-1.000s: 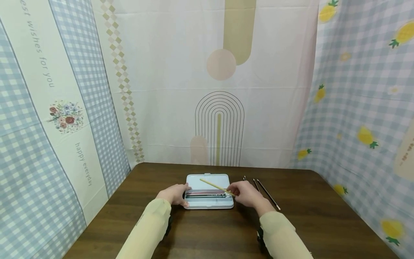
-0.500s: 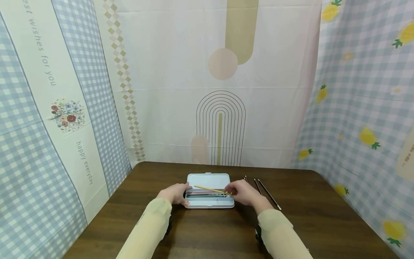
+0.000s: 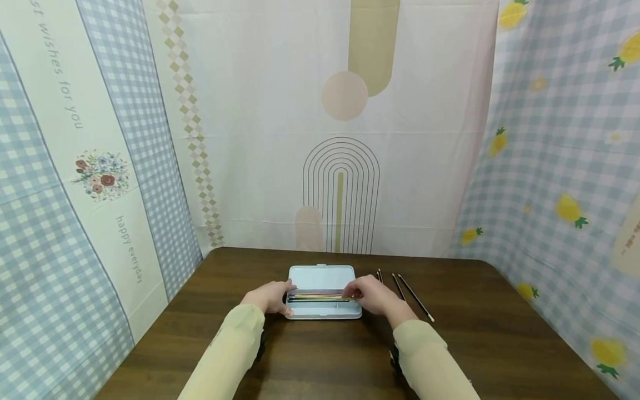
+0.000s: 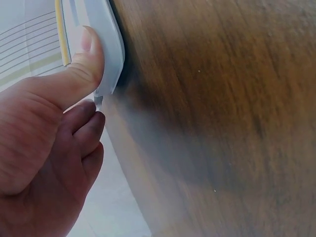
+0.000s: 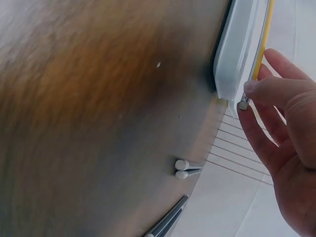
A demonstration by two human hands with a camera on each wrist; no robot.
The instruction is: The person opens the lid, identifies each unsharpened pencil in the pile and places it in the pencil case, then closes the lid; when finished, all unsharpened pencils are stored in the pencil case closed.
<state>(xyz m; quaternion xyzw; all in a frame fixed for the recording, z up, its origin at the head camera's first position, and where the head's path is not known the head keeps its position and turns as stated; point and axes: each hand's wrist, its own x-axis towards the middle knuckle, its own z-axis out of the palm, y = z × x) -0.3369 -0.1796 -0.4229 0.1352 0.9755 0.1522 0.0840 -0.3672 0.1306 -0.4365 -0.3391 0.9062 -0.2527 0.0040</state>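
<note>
Our right hand [image 3: 372, 297] pinches the eraser end of a thin yellow pencil [image 3: 320, 296] between the thumb and the fingers [image 5: 276, 89], and we hold it lying flat along the open pencil case [image 3: 322, 312]. Our left hand [image 3: 271, 298] grips the left end of the case, with the thumb [image 4: 84, 69] pressed on its smooth rounded edge and the other fingers curled under it. We see that the case is a long box with round corners, made of something smooth and pale blue that looks like plastic. Its lid [image 3: 322, 276] lies open and flat on the far side. Inside the near half lie more thin sticks in a row, pink and dark ones, side by side with the yellow pencil. The case sits in the middle of our brown table [image 3: 500, 344], which has a wood grain with fine dark streaks. Just to the right of the case, past our right hand, lie three dark pencils [image 3: 407, 291] on the bare wood, long and thin, with small pale ends. Soft cloth sheets [image 3: 150, 139] hang all around the table, with blue checks, yellow pineapples and round arch shapes. We wear sleeves [image 3: 230, 355] of soft pale yellow cloth.
</note>
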